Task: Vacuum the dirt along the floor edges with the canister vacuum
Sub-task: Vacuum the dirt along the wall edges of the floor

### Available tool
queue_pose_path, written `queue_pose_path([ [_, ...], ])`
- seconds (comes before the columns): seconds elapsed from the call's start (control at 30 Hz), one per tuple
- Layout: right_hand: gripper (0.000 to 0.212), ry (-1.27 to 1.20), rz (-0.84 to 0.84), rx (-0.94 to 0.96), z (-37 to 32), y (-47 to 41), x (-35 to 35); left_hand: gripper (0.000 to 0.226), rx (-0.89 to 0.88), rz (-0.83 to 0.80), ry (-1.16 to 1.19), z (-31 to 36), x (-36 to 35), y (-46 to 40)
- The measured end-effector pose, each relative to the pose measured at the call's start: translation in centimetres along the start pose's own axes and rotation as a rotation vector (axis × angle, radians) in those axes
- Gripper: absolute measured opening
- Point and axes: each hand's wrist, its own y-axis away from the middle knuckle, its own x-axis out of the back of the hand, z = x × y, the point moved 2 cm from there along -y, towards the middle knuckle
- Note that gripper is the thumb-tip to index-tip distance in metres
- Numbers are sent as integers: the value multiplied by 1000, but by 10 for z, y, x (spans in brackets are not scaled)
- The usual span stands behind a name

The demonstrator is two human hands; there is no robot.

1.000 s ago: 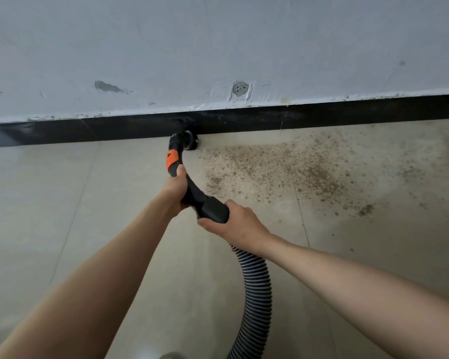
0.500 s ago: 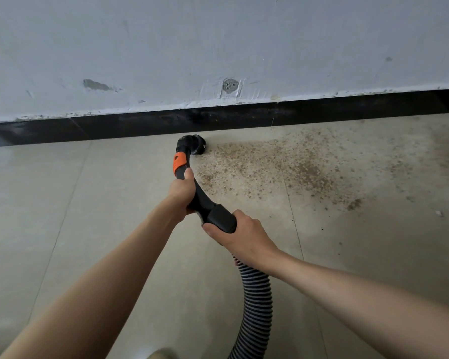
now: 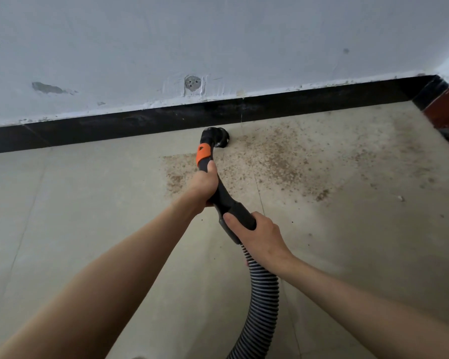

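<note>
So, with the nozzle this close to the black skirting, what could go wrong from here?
1. The nozzle sits right by the black skirting; pushing further may scrape it.
2. Loose dirt spreads right toward the corner, and a small patch lies nearer the hands; a pass along the edge only may miss both.
3. The ribbed hose bends sharply under the right hand; it might kink. The left hand grips the handle.
</note>
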Motion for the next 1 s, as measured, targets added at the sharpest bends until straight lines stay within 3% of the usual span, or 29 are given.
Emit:
queue_pose_path([
  [0.2,49,-11,103,-21,14,-3,24,47,-36,-59,-64,18,-34,1],
  [0.4,44,8,47,-21,15,-7,22,45,-38,-75,-60,16,-35,-4],
  [0.77,50,-10,-295,-11,-46,-32,-47,51,53,212,74,-13,77,-19],
  [1.0,43,195,-353,152,-63,-21,-113,57,125,359,81,-65,137,-13],
])
